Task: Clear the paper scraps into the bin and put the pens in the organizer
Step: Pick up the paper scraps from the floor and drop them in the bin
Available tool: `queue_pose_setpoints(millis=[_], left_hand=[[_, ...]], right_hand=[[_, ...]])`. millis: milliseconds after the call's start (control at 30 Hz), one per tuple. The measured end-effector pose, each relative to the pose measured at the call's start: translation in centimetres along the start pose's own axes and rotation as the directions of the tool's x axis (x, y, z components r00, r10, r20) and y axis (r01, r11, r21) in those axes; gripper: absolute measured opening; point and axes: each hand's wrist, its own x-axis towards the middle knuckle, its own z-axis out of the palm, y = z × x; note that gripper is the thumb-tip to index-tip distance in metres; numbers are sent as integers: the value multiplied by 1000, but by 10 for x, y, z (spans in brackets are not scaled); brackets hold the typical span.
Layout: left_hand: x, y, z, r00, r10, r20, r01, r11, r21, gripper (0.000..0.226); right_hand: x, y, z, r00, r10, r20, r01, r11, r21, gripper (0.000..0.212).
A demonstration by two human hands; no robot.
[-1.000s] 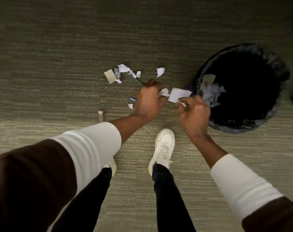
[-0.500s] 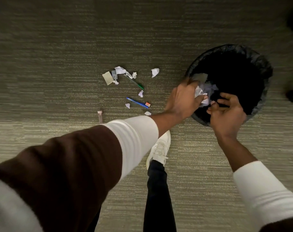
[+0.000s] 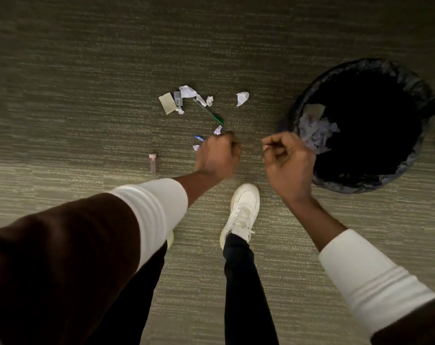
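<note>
Your left hand [image 3: 217, 155] is down at the carpet [image 3: 87, 95] with the fingers curled under; whether it grips anything I cannot tell, since the knuckles hide what is beneath. Your right hand [image 3: 287, 158] hangs loosely curled beside the bin [image 3: 425, 100], and no paper shows in it, though the palm faces away.

The blue pen [image 3: 199, 138] pokes out just past your left knuckles, most of it covered by the hand. Two small scraps lie touching or nearly touching that hand: one [image 3: 218, 130] just ahead of the fingers, one [image 3: 196, 147] to its outer side. Further ahead of the left hand the green pen [image 3: 209, 112] lies on a slant, and beyond it the main cluster of scraps [image 3: 186, 95], with a lone crumpled scrap [image 3: 242, 98] off toward your right hand's side. No organizer is in view.

The scraps look light, soft and crushable, so I'd judge you can pinch them anywhere or gather several in one fist; they may cling to the carpet pile. The pens are stiff and thin and will likely roll, so take them mid-barrel with fingertips.
</note>
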Motion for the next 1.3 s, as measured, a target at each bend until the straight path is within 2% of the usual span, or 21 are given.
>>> queue_pose_setpoints(millis=[133,200,300,400,467,600,700,833,933,1067,1167,1300], left_hand=[[12,-70,9,981,-195,27,192,978,77,25],[23,-101,19,967,-250,57,242,963,120,32],[39,-138,43,960,-262,103,242,955,172,41],[58,-167,68,955,-277,106,266,958,104,44],[70,-179,87,966,-238,102,233,971,56,48],[86,-191,116,984,-169,59,169,986,1,56],[98,-195,130,988,-155,-3,155,988,29,49],[107,-202,135,988,-154,-20,154,988,-7,36],[101,-202,132,996,-84,-4,84,996,-4,22],[80,-182,130,985,159,63,-159,987,-7,24],[70,-162,139,932,319,173,-328,945,20,41],[66,-148,160,878,381,290,-444,875,193,51]], right_hand=[[16,-2,51,989,-15,150,36,990,-138,12],[29,8,79,971,-13,238,68,973,-223,13],[48,34,122,929,14,371,136,918,-374,18],[67,65,160,887,73,456,161,877,-453,21],[77,84,182,870,72,487,212,839,-502,27],[93,106,219,851,4,526,283,839,-465,32],[102,110,244,835,-47,548,343,823,-452,32],[109,117,265,844,-22,536,375,740,-559,32],[109,119,267,877,22,480,292,769,-569,23],[105,117,246,943,44,331,162,808,-567,13],[106,122,228,963,20,269,139,819,-557,23],[126,129,219,970,-8,243,152,799,-582,38]])
